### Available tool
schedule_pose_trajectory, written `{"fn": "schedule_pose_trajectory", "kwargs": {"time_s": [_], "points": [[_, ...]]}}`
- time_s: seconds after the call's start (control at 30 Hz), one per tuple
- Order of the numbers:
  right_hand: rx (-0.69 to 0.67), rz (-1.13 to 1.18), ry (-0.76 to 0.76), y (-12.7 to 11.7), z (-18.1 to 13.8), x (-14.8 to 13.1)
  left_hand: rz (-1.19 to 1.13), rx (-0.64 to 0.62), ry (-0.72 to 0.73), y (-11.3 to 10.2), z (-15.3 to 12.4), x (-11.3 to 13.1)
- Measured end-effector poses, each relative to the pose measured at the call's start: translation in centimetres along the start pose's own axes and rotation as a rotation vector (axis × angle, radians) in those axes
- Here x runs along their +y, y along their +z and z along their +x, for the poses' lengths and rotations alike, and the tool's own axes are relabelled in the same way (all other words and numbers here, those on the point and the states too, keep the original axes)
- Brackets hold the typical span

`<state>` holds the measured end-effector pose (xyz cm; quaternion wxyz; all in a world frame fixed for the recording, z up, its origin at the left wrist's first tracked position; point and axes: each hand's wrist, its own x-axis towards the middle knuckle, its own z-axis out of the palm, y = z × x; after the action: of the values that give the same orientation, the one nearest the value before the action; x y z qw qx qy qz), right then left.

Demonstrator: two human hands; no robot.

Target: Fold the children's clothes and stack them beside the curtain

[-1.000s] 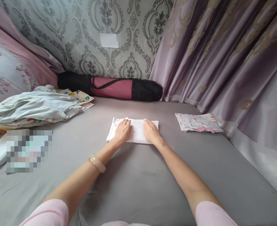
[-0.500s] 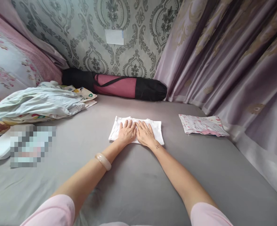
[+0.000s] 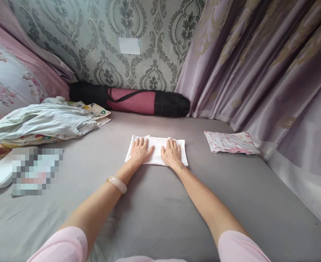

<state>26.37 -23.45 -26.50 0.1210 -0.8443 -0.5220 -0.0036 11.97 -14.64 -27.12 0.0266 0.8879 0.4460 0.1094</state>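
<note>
One folded white cloth [image 3: 157, 155] lies flat on the grey sheet [image 3: 160, 211], about mid-bed, its long axis running left to right across the view. Both hands rest on it palms down: the left hand [image 3: 140, 150] on its left half, the right hand [image 3: 172, 153] on its right half. Their fingers are stretched out, slightly spread and pointing toward the wall. They grip nothing, and a bare strip of cloth shows between them. A pale bangle [image 3: 117, 184] circles the left wrist. Well to the right lies a patterned folded cloth [image 3: 231, 142]; to the left, a heap of pale clothes [image 3: 46, 122].
</note>
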Motion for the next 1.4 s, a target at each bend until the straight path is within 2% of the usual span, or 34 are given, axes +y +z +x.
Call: {"fn": "schedule_pose_trajectory", "kwargs": {"time_s": [0.2, 0.33, 0.47, 0.6, 1.0, 1.1, 1.2, 1.3, 1.4], "points": [[0.024, -0.03, 0.078, 0.3, 0.2, 1.1, -0.009, -0.039, -0.059, -0.8, -0.2, -1.3], [-0.056, -0.029, 0.041, -0.4, 0.1, 2.2, -0.012, -0.081, 0.02, -1.0, -0.3, -2.7], [-0.169, 0.007, -0.077, -1.6, -0.3, 4.3, -0.021, -0.116, 0.107, -0.8, -0.5, -4.5], [-0.195, 0.003, -0.058, -2.1, -0.8, 6.2, -0.05, -0.151, 0.11, -0.9, -0.7, -5.9], [-0.238, -0.035, 0.021, -2.3, -1.7, 9.0, -0.049, -0.183, 0.044, -1.3, -1.1, -5.9], [-0.242, -0.039, 0.043, -2.8, -1.5, 8.6, -0.008, -0.22, 0.028, -2.2, -0.9, -5.3], [-0.146, -0.053, 0.044, -3.3, -1.3, 6.7, 0.017, -0.216, 0.004, -2.9, -0.7, -3.5], [-0.059, -0.035, -0.064, -3.6, -1.0, 3.6, 0.012, -0.096, 0.05, -3.1, -0.4, -0.6], [-0.049, 0.005, -0.19, -3.4, -0.4, 0.7, 0.001, 0.026, 0.139, -2.6, -0.2, 2.1]]}}
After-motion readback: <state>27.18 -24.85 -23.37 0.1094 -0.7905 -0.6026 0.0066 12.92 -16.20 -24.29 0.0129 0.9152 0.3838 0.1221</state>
